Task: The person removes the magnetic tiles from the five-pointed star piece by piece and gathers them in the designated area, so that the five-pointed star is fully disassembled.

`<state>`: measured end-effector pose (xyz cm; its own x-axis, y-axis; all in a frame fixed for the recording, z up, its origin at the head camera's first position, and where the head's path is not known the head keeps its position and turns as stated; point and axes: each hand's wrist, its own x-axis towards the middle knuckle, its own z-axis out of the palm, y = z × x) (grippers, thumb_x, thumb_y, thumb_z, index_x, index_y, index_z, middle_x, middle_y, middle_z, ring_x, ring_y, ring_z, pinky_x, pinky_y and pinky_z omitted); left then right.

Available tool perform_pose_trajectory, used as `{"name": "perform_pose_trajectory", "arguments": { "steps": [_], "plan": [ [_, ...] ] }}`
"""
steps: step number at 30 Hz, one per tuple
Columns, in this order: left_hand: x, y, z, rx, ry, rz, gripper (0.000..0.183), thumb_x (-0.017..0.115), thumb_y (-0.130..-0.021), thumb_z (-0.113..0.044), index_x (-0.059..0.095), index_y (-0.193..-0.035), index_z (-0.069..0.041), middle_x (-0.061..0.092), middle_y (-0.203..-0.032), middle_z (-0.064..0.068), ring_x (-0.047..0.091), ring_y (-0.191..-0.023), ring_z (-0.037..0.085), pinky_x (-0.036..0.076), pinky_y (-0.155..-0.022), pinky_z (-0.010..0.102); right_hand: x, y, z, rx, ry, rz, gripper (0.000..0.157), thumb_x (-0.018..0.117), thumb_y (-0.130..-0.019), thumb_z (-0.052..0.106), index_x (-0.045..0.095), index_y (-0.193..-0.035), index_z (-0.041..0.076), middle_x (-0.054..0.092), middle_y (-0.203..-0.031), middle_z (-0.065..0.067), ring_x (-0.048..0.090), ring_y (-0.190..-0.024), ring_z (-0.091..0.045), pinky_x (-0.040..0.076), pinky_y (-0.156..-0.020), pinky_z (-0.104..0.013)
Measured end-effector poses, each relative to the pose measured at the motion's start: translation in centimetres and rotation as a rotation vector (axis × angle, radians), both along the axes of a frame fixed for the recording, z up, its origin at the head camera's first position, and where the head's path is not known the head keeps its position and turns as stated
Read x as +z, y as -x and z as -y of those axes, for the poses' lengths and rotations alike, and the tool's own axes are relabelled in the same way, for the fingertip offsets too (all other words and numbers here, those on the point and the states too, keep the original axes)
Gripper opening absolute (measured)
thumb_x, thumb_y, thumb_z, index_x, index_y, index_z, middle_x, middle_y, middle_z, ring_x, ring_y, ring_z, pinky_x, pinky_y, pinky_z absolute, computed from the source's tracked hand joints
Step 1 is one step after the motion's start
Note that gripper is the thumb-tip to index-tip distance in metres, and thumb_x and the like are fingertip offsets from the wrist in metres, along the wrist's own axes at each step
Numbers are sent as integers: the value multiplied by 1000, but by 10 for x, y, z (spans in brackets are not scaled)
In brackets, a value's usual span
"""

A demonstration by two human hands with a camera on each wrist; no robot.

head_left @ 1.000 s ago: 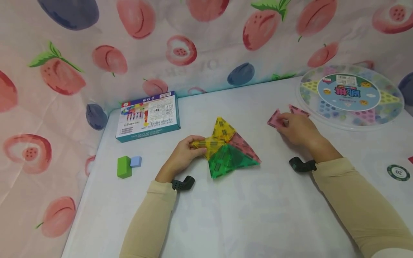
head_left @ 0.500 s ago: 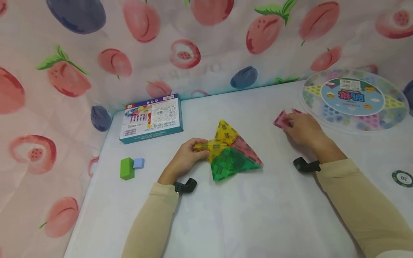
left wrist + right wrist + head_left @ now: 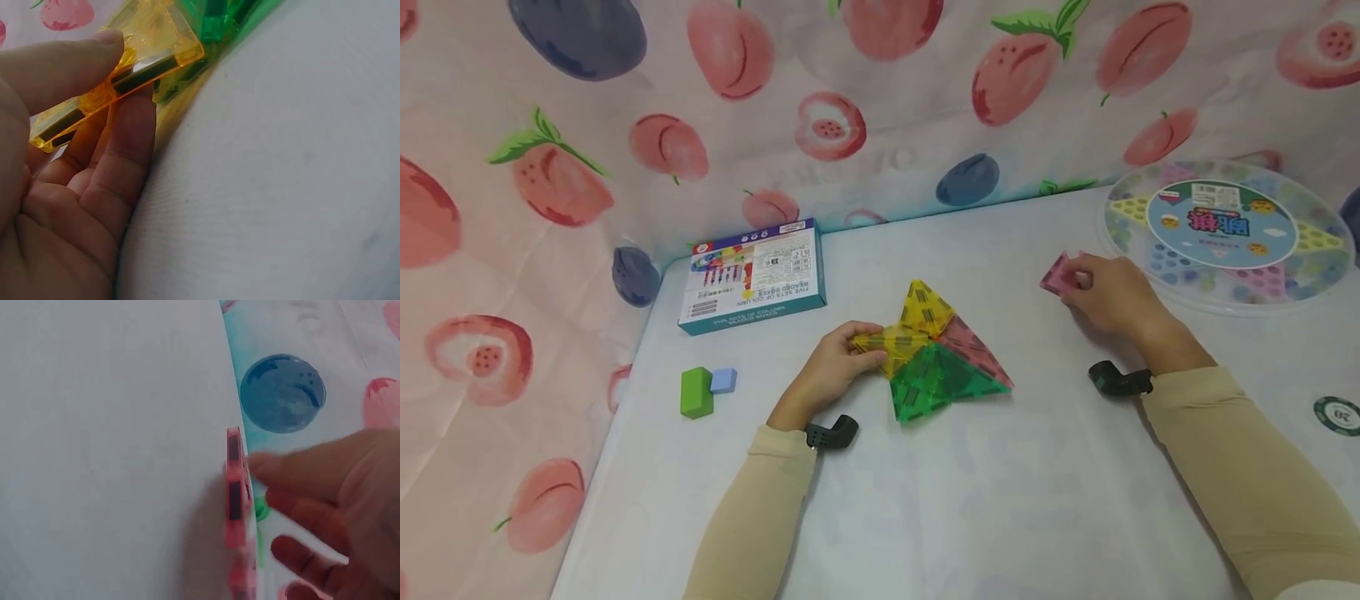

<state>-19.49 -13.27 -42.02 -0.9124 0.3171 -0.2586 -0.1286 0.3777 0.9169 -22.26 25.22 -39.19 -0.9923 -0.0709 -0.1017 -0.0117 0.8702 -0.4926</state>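
My left hand (image 3: pixel 831 364) pinches a yellow triangular magnetic tile (image 3: pixel 147 69) between thumb and fingers. That tile belongs to a joined group on the table, with another yellow tile (image 3: pixel 921 308), a red tile (image 3: pixel 973 348) and green tiles (image 3: pixel 936 383). Further right, my right hand (image 3: pixel 1108 293) pinches a small pink triangular magnetic tile (image 3: pixel 1057 275) at its edge. In the right wrist view the pink tile (image 3: pixel 234 494) shows edge-on with dark magnet strips. A second pink tile (image 3: pixel 244 575) is partly visible below it and mostly hidden by the hand in the head view.
A teal-edged toy box (image 3: pixel 752 277) lies at the back left. Green (image 3: pixel 696 392) and blue (image 3: pixel 723 381) blocks stand left of the left hand. A round clear game board (image 3: pixel 1225 283) lies at the back right, with a chip (image 3: pixel 1337 415) nearer.
My right hand has shifted slightly right with the pink tile, covering more of the second one. The left hand keeps its hold on the yellow tile. The head view has shifted a little.
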Motion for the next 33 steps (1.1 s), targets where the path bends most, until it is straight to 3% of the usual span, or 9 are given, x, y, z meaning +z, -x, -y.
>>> {"name": "perform_pose_trajectory", "arguments": {
  "steps": [4,8,12,18,24,28,33],
  "plan": [
    [2,1,0,-5,17,-16,39,69,-78,-31,56,-112,-22,57,-108,0,56,-89,18,47,-75,29,12,-6,4,6,112,13,54,57,-86,35,42,-132,9,50,-110,-19,42,-96,-35,41,-73,-46],
    [2,2,0,-3,25,-31,40,70,-76,-33,56,-112,-22,57,-108,0,56,-89,18,46,-75,30,19,-13,18,96,200,6,55,61,-82,41,48,-127,12,53,-117,-14,47,-104,-32,41,-80,-47],
    [1,4,2,7,24,-36,41,71,-75,-34,57,-112,-23,58,-107,-1,56,-88,17,46,-75,30,16,-22,42,214,221,14,55,63,-79,46,56,-121,12,56,-118,-11,53,-102,-28,42,-81,-46],
    [-1,2,5,18,14,-18,41,71,-76,-33,56,-113,-23,58,-107,0,56,-90,18,46,-77,30,2,-37,75,363,266,135,65,59,-78,54,50,-126,11,51,-124,-8,58,-94,-22,45,-79,-41],
    [-4,4,5,12,-9,-14,43,71,-75,-34,56,-113,-21,58,-108,0,57,-91,17,46,-76,29,-3,-42,87,323,389,228,67,59,-79,52,45,-127,8,47,-126,-11,60,-74,-15,44,-76,-37],
    [-4,4,5,7,-24,-10,43,71,-75,-35,56,-113,-21,58,-109,0,57,-91,17,46,-76,29,-1,-42,88,309,423,275,64,61,-79,49,45,-127,10,48,-122,-10,57,-80,-18,45,-73,-35],
    [-4,3,4,4,-48,0,44,72,-75,-33,56,-114,-20,59,-108,2,58,-91,18,47,-76,29,-3,-41,86,277,360,258,55,67,-77,43,46,-121,17,50,-110,-8,50,-84,-22,44,-67,-33]
  ]
}}
